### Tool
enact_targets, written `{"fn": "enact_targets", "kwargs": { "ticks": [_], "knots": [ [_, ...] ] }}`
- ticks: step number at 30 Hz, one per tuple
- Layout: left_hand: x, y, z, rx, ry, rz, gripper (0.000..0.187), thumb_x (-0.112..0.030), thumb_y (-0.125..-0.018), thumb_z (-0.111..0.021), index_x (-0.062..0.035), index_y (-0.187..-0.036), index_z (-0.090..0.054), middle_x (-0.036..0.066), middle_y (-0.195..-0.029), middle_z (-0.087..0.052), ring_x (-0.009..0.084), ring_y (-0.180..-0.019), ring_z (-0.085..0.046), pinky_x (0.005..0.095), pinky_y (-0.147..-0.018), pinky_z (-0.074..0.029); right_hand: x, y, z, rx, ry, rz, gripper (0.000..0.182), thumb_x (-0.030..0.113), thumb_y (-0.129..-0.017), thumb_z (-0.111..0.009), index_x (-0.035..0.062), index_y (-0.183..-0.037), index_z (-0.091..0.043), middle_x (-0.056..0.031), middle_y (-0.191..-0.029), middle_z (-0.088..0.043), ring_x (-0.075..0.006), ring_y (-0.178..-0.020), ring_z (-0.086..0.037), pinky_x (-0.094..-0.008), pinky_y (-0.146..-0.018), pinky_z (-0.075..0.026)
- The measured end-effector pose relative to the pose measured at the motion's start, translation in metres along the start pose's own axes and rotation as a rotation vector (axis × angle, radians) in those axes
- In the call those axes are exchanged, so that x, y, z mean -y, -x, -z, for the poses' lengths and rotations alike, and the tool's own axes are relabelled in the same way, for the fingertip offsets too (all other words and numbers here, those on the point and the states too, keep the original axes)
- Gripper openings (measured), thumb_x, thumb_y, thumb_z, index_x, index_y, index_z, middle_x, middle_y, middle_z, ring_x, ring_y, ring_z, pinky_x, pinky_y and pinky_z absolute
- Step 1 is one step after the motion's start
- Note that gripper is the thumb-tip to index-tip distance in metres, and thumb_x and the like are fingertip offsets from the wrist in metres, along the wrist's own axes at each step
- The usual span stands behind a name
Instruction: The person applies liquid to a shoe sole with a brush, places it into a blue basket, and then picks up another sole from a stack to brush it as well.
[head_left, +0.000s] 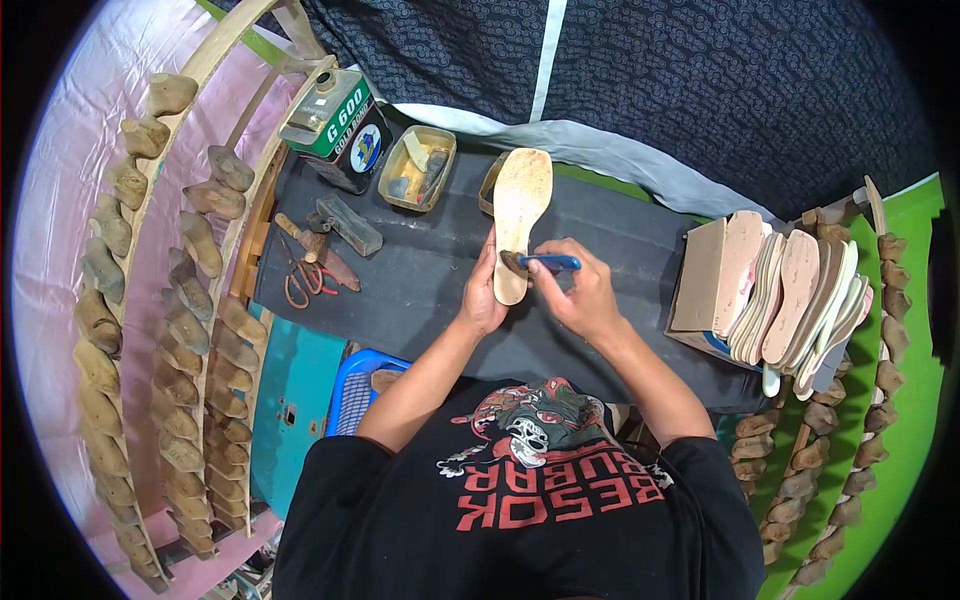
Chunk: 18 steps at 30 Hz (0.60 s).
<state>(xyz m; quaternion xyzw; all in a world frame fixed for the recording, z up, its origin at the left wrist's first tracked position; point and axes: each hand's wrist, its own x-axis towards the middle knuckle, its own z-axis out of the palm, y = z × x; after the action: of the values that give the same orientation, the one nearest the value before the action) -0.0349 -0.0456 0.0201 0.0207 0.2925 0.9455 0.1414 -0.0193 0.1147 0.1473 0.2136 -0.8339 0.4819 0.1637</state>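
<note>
My left hand [484,292] grips a tan insole [523,195] by its narrow heel end and holds it upright above the table. In my right hand [584,292] is a brush with a blue handle [556,263], pinched between thumb and fingers. Its dark bristles [514,261] touch the insole's face near the heel. Behind the insole, a small tub [489,187] is mostly hidden. The fingers of my left hand are partly hidden behind the insole.
On the dark table [430,320] stand a glue can [340,130] and a plastic tub [417,165] holding small tools. Scissors [303,275], a hammer [305,238] and a grey block [348,226] lie at left. A box of insoles [700,275] stands right. Racks of wooden shoe lasts [185,290] flank both sides.
</note>
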Motion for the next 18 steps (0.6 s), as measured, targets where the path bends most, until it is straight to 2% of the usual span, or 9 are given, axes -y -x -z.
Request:
{"fn": "enact_targets", "kwargs": {
  "ticks": [1, 2, 3, 4, 6, 7, 10, 16, 18],
  "knots": [
    [0.0, 0.001, 0.0, 0.013, 0.016, 0.01, 0.058, -0.041, -0.111, -0.039, -0.0221, -0.164, -0.025, 0.006, -0.145, -0.055, 0.023, -0.122, -0.06, 0.044, -0.092, -0.057, -0.003, -0.003, 0.003, -0.016, 0.035, 0.023, 0.013, 0.004, -0.091, -0.075, -0.0019, -0.1, -0.069, -0.0144, -0.093, -0.073, -0.0221, -0.08, -0.073, -0.0335, -0.071, -0.056],
    [-0.001, 0.002, -0.001, 0.026, 0.033, 0.019, 0.057, -0.042, -0.111, -0.039, -0.0229, -0.164, -0.026, 0.006, -0.144, -0.056, 0.0227, -0.119, -0.061, 0.043, -0.09, -0.057, -0.005, -0.006, 0.006, -0.039, 0.038, 0.017, 0.013, 0.005, -0.091, -0.074, -0.0019, -0.1, -0.068, -0.0153, -0.093, -0.072, -0.0257, -0.08, -0.072, -0.0352, -0.071, -0.056],
    [-0.002, 0.004, -0.005, 0.027, 0.033, 0.042, 0.061, -0.043, -0.111, -0.039, -0.0211, -0.166, -0.022, 0.006, -0.143, -0.054, 0.0204, -0.107, -0.063, 0.0382, -0.085, -0.057, -0.006, -0.01, 0.009, -0.061, 0.039, 0.011, 0.014, 0.006, -0.091, -0.074, -0.0019, -0.1, -0.067, -0.0162, -0.092, -0.071, -0.0292, -0.08, -0.072, -0.0368, -0.071, -0.056],
    [-0.002, 0.006, -0.006, 0.018, 0.03, 0.053, 0.061, -0.043, -0.111, -0.039, -0.0209, -0.166, -0.022, 0.006, -0.142, -0.055, 0.0206, -0.105, -0.064, 0.038, -0.084, -0.057, -0.007, -0.014, 0.012, -0.083, 0.04, 0.005, 0.014, 0.007, -0.091, -0.073, -0.0019, -0.101, -0.067, -0.0171, -0.092, -0.07, -0.0328, -0.08, -0.071, -0.0385, -0.071, -0.055],
    [-0.001, 0.008, -0.008, 0.001, 0.025, 0.074, 0.061, -0.042, -0.111, -0.04, -0.0206, -0.166, -0.023, 0.007, -0.14, -0.056, 0.0212, -0.102, -0.065, 0.0378, -0.083, -0.057, -0.007, -0.021, 0.018, -0.103, 0.055, 0.0, 0.014, 0.006, -0.092, -0.073, -0.0019, -0.101, -0.066, -0.0163, -0.091, -0.07, -0.0322, -0.079, -0.071, -0.038, -0.069, -0.055],
    [0.001, 0.008, -0.004, 0.03, 0.031, 0.087, 0.058, -0.043, -0.11, -0.041, -0.0245, -0.164, -0.027, 0.005, -0.135, -0.06, 0.0223, -0.105, -0.065, 0.0408, -0.084, -0.057, -0.007, -0.024, 0.021, -0.111, 0.052, -0.006, 0.013, 0.006, -0.092, -0.072, -0.002, -0.101, -0.066, -0.0162, -0.091, -0.07, -0.0321, -0.078, -0.071, -0.038, -0.069, -0.055],
    [0.003, 0.011, -0.003, 0.046, 0.029, 0.105, 0.06, -0.042, -0.109, -0.042, -0.0238, -0.164, -0.027, 0.005, -0.135, -0.059, 0.0226, -0.104, -0.065, 0.0402, -0.083, -0.057, -0.004, -0.027, 0.025, -0.089, 0.069, -0.008, 0.013, 0.004, -0.092, -0.071, -0.0026, -0.102, -0.065, -0.0167, -0.091, -0.069, -0.0325, -0.078, -0.07, -0.0386, -0.069, -0.055],
    [-0.002, 0.011, -0.008, 0.008, 0.052, 0.079, 0.06, -0.035, -0.108, -0.039, -0.0222, -0.165, -0.027, 0.007, -0.147, -0.054, 0.0214, -0.121, -0.061, 0.0418, -0.091, -0.055, 0.006, -0.005, 0.015, 0.027, 0.073, 0.092, 0.017, 0.003, -0.089, -0.072, -0.0034, -0.102, -0.065, -0.0182, -0.091, -0.067, -0.0343, -0.078, -0.07, -0.0396, -0.07, -0.055],
    [-0.002, 0.007, -0.007, 0.01, 0.045, 0.063, 0.062, -0.032, -0.105, -0.038, -0.0217, -0.165, -0.026, 0.006, -0.148, -0.054, 0.0214, -0.123, -0.061, 0.0434, -0.092, -0.055, 0.012, 0.001, 0.013, 0.079, 0.04, 0.055, 0.016, 0.003, -0.089, -0.072, -0.0031, -0.102, -0.065, -0.018, -0.09, -0.067, -0.0345, -0.078, -0.07, -0.0398, -0.07, -0.055]
  ]
}}
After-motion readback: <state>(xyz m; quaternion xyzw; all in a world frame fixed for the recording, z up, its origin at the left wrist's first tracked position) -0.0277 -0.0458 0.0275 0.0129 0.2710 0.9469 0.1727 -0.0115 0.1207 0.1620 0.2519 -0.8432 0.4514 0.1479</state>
